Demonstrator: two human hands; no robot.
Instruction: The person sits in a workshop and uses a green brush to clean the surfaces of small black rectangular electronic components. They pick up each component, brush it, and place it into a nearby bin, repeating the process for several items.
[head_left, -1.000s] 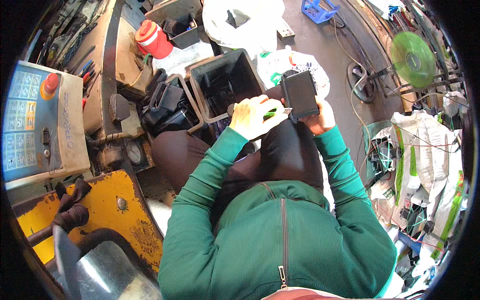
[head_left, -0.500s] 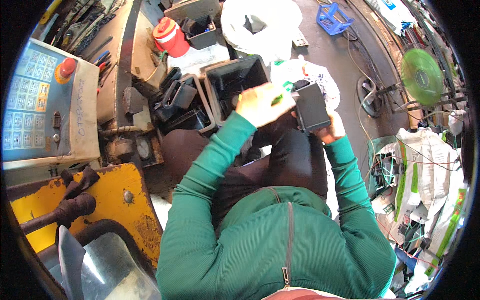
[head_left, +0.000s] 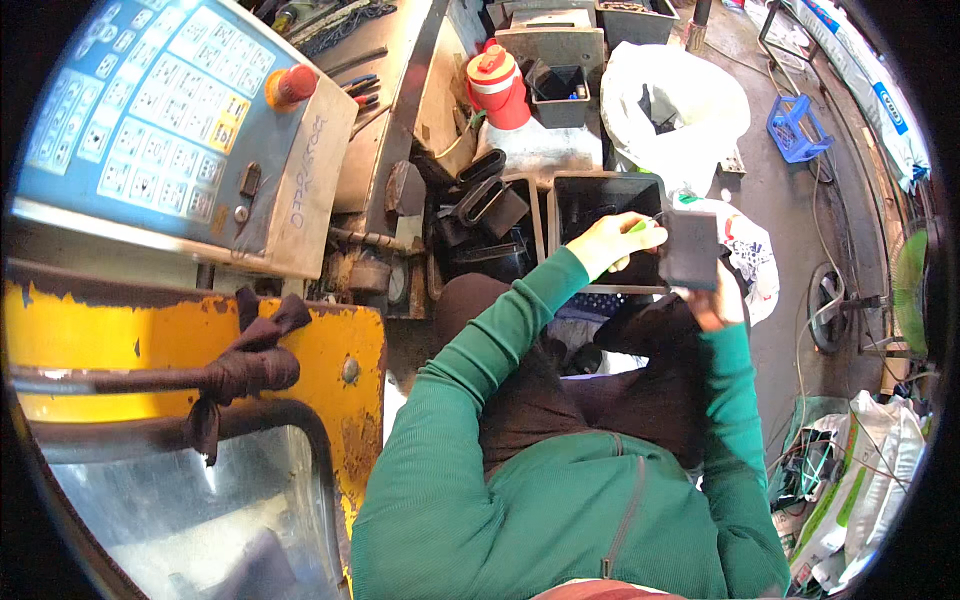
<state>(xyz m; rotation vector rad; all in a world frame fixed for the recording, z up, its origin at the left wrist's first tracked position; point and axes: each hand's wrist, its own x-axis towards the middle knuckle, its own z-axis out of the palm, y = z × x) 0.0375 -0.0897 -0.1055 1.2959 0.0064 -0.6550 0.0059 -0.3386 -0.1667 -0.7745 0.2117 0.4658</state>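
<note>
My right hand (head_left: 712, 303) grips a black rectangular plastic part (head_left: 690, 248) from beneath and holds it up over my lap. My left hand (head_left: 612, 245) is closed round a small green-handled tool (head_left: 638, 228) at the left edge of that part. The tool's tip is too small to make out. Just beyond my hands stands a dark open bin (head_left: 604, 182). To its left, another bin (head_left: 540, 215) holds several hollow black plastic parts (head_left: 492, 207).
At left are a control panel (head_left: 150, 120) with a red knob (head_left: 290, 87) and a yellow machine guard (head_left: 330, 350). Beyond the bins are a red-and-white jug (head_left: 498, 90) and a white sack (head_left: 680, 110). A blue crate (head_left: 797, 130) and a green fan (head_left: 910, 290) stand at right.
My view has swung to the right-hand side's opposite, bringing more of the control panel in. The left hand has shifted along the black part's edge; both hands keep their hold.
</note>
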